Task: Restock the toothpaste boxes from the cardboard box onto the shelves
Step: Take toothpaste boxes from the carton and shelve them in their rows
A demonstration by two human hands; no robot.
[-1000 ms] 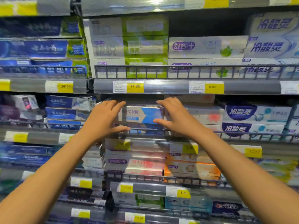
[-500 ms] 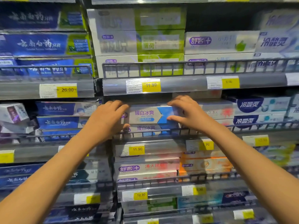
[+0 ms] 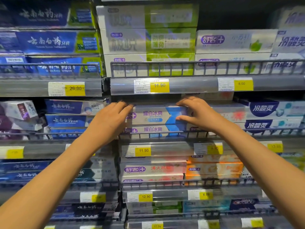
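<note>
While both arms reach to the shelf (image 3: 165, 142), the left hand (image 3: 112, 119) and right hand (image 3: 196, 113) clasp the ends of a white-and-blue toothpaste box (image 3: 156, 115), fingers curled over it, atop an identical box.

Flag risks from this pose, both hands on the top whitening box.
1. The top whitening box is held only at its ends by the left hand and right hand; an uneven push could skew it on the box below.
2. Little gap shows under the price rail, so knuckles may scrape.
3. The red-marked box beside the right hand could get nudged.
</note>
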